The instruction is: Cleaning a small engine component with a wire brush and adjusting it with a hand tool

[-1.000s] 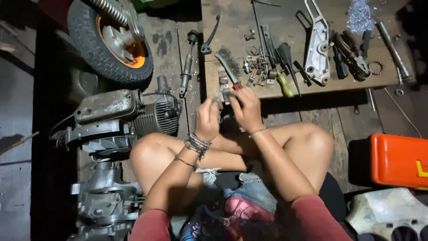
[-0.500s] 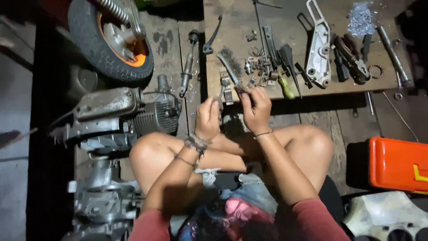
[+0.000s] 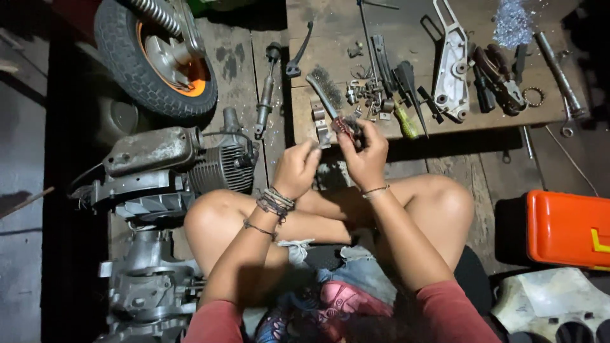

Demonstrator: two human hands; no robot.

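Observation:
I sit cross-legged on a wooden floor. My right hand [image 3: 367,155] is closed around a small dark metal part with a reddish piece [image 3: 348,125], held just in front of a low wooden board [image 3: 330,35]. My left hand [image 3: 297,168] is raised beside it with fingers curled, fingertips close to the same part; whether it grips anything cannot be seen. Beaded bracelets circle my left wrist. A wire brush [image 3: 325,89] lies on the board just beyond my hands.
The board carries small nuts and brackets [image 3: 368,95], a yellow-handled screwdriver [image 3: 404,119], pliers [image 3: 499,76], a silver cover plate [image 3: 452,63] and wrenches. A small engine [image 3: 184,165] and wheel [image 3: 155,60] lie to the left, an orange toolbox [image 3: 569,228] to the right.
My hands have drifted slightly right and up, staying together on the small part. The view shifted a little.

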